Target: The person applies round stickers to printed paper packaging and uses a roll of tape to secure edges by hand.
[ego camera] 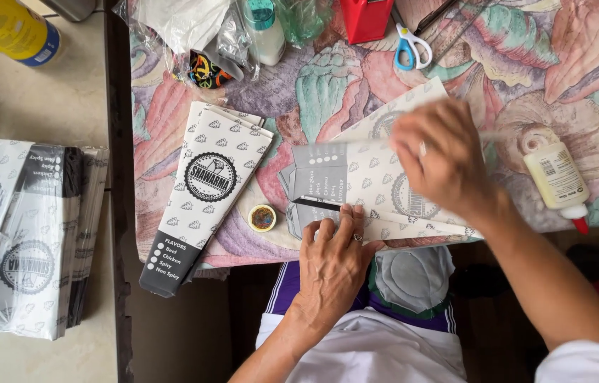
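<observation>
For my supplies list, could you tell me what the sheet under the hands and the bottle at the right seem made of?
Sheet: apparently thin matte paper or card, printed grey and white, with crisp folds. Glue bottle: probably plastic, cream, faintly glossy, with a red nozzle.

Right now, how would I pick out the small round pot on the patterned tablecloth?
On the shell-patterned tablecloth, look between the flat stack of printed paper sleeves and the left hand. The small round yellow-rimmed pot sits there, the only round open container.
</observation>
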